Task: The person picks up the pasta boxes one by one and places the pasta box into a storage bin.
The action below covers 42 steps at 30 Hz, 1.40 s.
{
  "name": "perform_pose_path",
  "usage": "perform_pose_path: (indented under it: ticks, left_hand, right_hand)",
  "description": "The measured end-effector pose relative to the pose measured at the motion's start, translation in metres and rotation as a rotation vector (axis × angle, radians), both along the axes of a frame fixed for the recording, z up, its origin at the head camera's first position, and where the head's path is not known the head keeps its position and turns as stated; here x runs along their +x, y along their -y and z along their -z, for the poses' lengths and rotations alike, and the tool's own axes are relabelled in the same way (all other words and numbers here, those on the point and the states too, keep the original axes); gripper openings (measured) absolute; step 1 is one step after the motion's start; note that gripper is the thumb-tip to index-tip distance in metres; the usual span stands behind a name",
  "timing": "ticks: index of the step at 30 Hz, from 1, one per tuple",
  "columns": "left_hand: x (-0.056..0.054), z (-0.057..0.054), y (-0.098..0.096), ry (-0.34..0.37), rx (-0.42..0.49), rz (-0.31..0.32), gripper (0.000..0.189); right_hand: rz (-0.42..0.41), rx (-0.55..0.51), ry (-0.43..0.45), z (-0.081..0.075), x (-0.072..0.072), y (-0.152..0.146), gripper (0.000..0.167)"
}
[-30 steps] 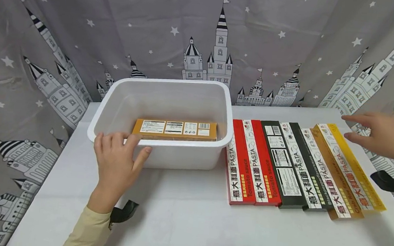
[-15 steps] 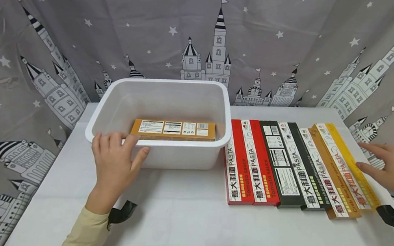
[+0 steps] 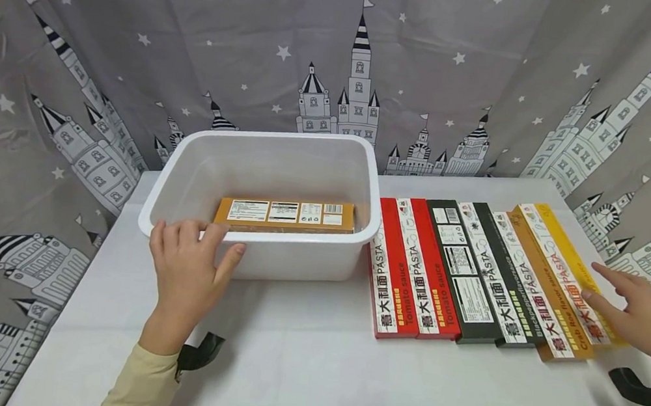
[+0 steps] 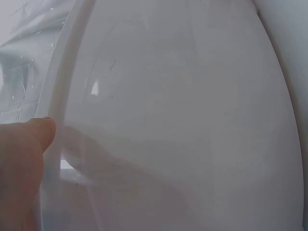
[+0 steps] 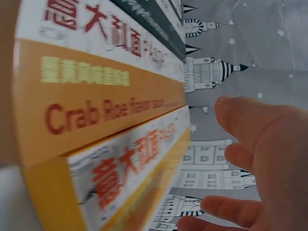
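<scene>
My left hand holds the near rim of a white plastic bin, its fingers over the edge and the thumb outside. The left wrist view shows the thumb at the rim of the bin. Inside the bin lies an orange-brown box with printed labels. My right hand is over the near right side of a yellow pasta box, fingers spread and extended, holding nothing. Beside that box lies an orange Crab Roe pasta box. In the right wrist view, the hand appears apart from the boxes.
Left of the orange box lie black pasta boxes and red Tomato sauce pasta boxes, side by side and close to the bin's right wall. All rest on a white table. A grey castle-print curtain hangs behind and beside it.
My right hand has moved nearer to me and lower, from beyond the yellow box's far end to its near right side. The left hand stays on the bin's rim.
</scene>
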<state>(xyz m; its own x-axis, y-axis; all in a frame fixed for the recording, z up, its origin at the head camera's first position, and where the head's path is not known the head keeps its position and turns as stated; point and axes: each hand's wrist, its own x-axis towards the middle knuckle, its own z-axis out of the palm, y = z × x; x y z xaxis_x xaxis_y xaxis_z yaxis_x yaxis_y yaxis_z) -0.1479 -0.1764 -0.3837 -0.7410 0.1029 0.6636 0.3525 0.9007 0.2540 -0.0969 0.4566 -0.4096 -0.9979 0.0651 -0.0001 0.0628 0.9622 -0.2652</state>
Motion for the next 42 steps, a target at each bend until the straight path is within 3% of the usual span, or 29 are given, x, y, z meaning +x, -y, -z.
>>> perform_pose_path:
  ticks: [6,15,24,42]
  left_hand:
    - [0.0,0.001,0.0,0.01,0.0,-0.005,0.08]
    - [-0.001,0.001,0.001,0.0,-0.003,-0.008,0.08]
    - [0.0,0.001,0.0,-0.003,-0.006,-0.005,0.079]
    - [0.0,0.0,0.0,-0.007,-0.002,-0.004,0.078]
  right_hand:
    - [-0.005,-0.017,-0.099,0.015,0.007,0.002,0.063]
    - [0.066,-0.063,-0.032,0.033,0.009,0.006,0.07]
    - [0.109,-0.087,-0.02,0.055,0.011,0.015,0.07]
    - [0.148,-0.011,-0.015,0.06,0.008,0.017,0.066]
